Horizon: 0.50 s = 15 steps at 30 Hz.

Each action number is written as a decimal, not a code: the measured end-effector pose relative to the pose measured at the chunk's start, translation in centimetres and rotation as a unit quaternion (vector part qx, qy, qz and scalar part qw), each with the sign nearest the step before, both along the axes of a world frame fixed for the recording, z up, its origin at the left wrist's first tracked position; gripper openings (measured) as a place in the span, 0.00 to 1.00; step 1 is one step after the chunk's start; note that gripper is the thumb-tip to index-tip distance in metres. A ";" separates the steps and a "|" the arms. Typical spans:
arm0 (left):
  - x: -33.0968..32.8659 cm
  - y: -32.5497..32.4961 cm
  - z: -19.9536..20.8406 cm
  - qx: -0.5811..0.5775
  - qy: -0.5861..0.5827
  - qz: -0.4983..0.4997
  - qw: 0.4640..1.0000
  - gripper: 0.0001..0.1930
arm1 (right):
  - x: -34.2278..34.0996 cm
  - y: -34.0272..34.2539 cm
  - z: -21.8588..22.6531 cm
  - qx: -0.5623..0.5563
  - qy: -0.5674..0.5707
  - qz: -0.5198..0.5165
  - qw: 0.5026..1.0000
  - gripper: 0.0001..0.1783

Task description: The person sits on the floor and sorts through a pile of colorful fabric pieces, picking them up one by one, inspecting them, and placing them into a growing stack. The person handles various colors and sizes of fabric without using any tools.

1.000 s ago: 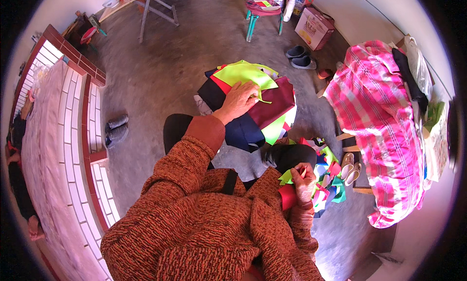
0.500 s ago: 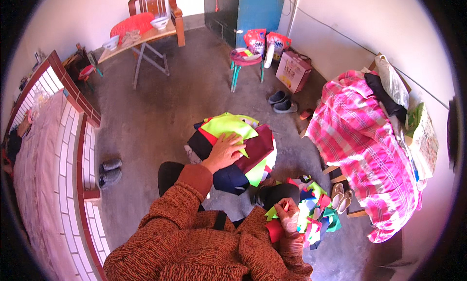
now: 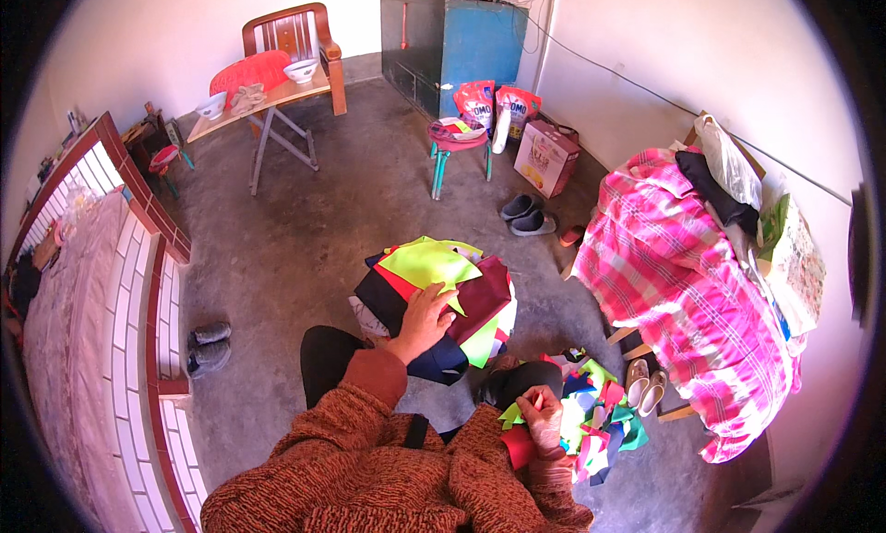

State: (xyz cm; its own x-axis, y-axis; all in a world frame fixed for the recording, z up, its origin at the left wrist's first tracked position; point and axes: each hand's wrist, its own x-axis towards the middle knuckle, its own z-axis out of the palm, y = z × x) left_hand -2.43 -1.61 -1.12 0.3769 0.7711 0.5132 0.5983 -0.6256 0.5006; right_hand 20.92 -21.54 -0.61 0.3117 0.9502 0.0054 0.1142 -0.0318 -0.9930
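Note:
In front of my knees sits a large bundle of cloth pieces (image 3: 377, 298) in lime, maroon, black, navy and red. My left hand (image 3: 425, 323) lies on top of it with fingers stretched out, touching the lime cloth (image 3: 429, 261) and the maroon cloth (image 3: 486, 299). Over my right thigh, my right hand (image 3: 544, 417) is closed in a pinch; a small reddish bit shows at its fingertips, too small to name. A red scrap (image 3: 519, 447) and a lime scrap (image 3: 510, 416) show beside it. A heap of mixed fabric scraps (image 3: 591, 408) spreads to its right.
A pink plaid cloth (image 3: 660, 284) covers furniture on the right, with pale shoes (image 3: 644, 387) beside it. Farther off are dark slippers (image 3: 529, 216), a small stool (image 3: 459, 141), a carton (image 3: 546, 159) and a folding table (image 3: 268, 99) with bowls. Grey shoes (image 3: 209, 348) stand left.
The whole view has tilted up, so the room sits lower in the picture and a screen shows on the cabinet. My left hand remains on the bundle; my right hand stays pinched.

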 end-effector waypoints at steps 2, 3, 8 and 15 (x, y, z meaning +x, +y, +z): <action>0.8 -1.4 1.0 0.014 -0.078 -0.007 0.997 0.22 | 0.1 -0.1 0.0 -0.003 0.004 0.001 1.000 0.07; 1.2 -2.3 1.3 0.010 -0.103 -0.011 0.995 0.21 | 0.1 -0.1 -0.1 0.000 0.009 0.001 1.000 0.07; 3.8 -7.5 4.0 -0.050 -0.159 -0.138 0.976 0.16 | 0.0 -0.4 0.3 0.001 0.090 -0.042 0.995 0.08; 7.1 -13.3 3.4 -0.446 -0.222 -0.365 0.787 0.32 | -1.4 -0.9 3.6 0.080 0.233 -0.074 0.966 0.09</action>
State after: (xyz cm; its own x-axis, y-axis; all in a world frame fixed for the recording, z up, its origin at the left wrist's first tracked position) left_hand 4.69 -14.92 2.25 0.8227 0.5601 0.0971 -0.1145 -0.0040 0.9934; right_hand 19.53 -22.43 3.00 0.4488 0.8933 -0.0244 -0.3403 0.1456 -0.9290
